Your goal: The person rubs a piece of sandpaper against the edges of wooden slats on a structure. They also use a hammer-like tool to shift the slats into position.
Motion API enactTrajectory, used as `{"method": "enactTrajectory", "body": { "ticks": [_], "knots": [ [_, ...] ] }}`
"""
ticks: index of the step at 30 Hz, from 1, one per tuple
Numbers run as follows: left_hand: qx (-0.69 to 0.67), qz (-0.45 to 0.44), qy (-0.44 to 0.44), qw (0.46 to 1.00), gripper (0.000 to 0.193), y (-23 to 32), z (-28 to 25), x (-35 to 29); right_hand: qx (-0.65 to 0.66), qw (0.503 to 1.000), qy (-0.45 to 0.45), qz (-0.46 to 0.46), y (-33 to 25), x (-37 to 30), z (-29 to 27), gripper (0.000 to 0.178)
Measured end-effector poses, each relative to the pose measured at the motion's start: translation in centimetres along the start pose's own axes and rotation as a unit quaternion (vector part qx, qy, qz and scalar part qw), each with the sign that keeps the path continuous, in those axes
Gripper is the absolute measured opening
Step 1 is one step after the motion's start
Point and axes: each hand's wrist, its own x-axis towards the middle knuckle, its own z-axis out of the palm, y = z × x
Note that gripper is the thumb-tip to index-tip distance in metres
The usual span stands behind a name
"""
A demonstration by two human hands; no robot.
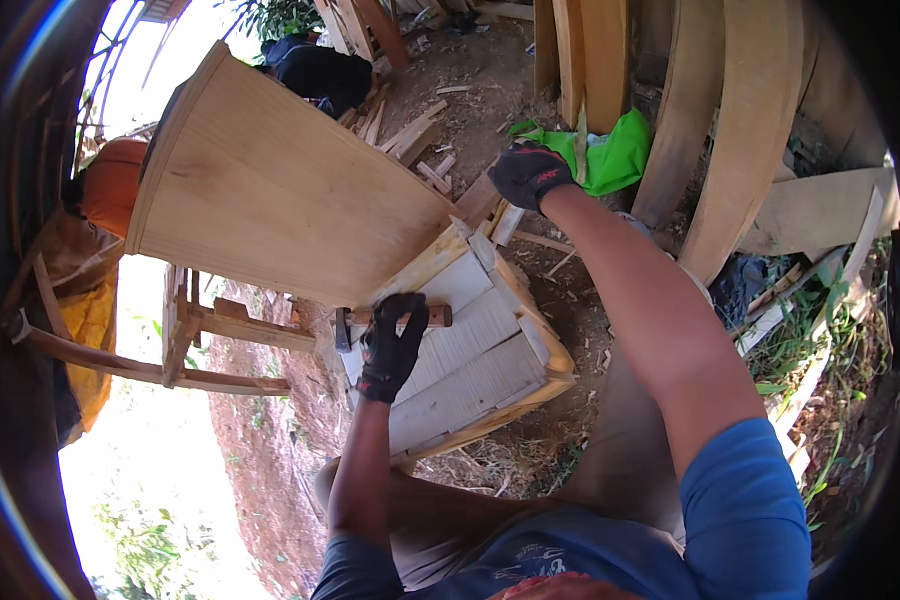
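My left hand (394,345), in a black glove, is closed around what looks like a hammer (440,316). Its dark metal head sticks out to the left of my fingers and its short brown wooden handle to the right. Beneath it is a wooden box-like piece with pale slats (470,375) and rough yellowish edges. A broad, tapered wooden panel (280,180) rises at an angle from its far left side. My right hand (533,176), also in a black glove, is stretched forward in a fist beside a bright green bag (615,155); whatever it holds is hidden.
Long curved boards (745,110) lean at the right. Wood scraps (415,130) litter the dirt ground beyond the panel. A wooden frame (235,330) stands at the left, near an orange rounded object (113,187). A dark-clothed person (320,75) is partly visible at the back.
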Motion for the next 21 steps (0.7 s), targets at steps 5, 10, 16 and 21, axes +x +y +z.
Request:
{"method": "enactTrajectory", "body": {
  "ticks": [5,10,16,21],
  "knots": [
    [0.007,-0.052,-0.128,0.990,0.024,-1.9,5.1,11.7,-0.019,1.000,-0.008,-0.005,2.8,0.1,-1.7,0.037],
    [0.072,-0.054,-0.319,0.943,0.040,-6.0,8.2,18.0,0.000,0.999,-0.037,0.019,5.1,-0.8,-3.6,0.038],
    [0.078,-0.065,-0.492,0.865,0.040,-6.7,11.7,21.0,-0.039,0.999,-0.025,0.013,9.2,-0.5,-3.7,0.038],
    [0.071,-0.024,-0.508,0.858,0.034,-8.9,11.8,20.8,0.007,0.999,-0.028,0.029,8.7,-1.8,-4.7,0.038]
  ]
}}
